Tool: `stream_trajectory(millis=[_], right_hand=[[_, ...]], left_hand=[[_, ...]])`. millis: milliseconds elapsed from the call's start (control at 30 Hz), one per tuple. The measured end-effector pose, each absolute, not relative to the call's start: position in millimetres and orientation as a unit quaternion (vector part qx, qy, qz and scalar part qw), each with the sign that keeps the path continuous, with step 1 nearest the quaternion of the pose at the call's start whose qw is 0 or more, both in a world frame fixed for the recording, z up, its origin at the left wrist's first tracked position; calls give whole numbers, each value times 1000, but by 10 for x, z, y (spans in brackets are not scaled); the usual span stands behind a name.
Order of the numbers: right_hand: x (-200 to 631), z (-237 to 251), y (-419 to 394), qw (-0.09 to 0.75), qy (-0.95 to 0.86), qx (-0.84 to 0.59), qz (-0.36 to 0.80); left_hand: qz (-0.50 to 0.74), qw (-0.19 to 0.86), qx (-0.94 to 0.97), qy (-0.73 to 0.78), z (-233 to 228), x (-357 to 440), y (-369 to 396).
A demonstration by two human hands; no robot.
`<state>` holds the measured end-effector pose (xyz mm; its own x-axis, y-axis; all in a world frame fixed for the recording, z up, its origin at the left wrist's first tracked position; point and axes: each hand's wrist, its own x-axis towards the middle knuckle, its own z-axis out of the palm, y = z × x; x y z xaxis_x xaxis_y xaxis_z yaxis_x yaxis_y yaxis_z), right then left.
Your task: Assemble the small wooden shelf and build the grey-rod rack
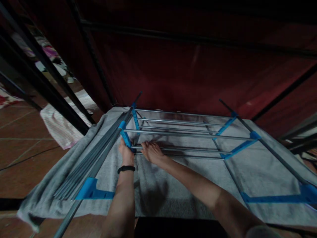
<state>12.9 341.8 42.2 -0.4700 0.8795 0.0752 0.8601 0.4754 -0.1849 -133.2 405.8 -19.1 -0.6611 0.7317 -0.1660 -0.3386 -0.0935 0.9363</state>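
Here, a wide grey terry towel (158, 188) carries a grey metal rack with blue plastic brackets (188, 134) near its far edge; the left hand (126, 150) clamps a blue bracket (125, 137) at the rack's left corner; the right hand (152, 152) closes on a thin steel rod (188, 149); a black wristband (126, 169) circles the left wrist.

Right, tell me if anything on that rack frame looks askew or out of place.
A bundle of loose grey rods lies on the grey towel beside the rack's left rail, not fitted into the blue brackets. Both the left hand and right hand are at the nearest crossbars.
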Motion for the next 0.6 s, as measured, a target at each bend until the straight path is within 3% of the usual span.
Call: stream_trajectory(millis=[600], right_hand=[[274, 389, 3554, 85, -874, -466, 110]], left_hand=[[696, 387, 145, 587, 0, -1260, 4063]])
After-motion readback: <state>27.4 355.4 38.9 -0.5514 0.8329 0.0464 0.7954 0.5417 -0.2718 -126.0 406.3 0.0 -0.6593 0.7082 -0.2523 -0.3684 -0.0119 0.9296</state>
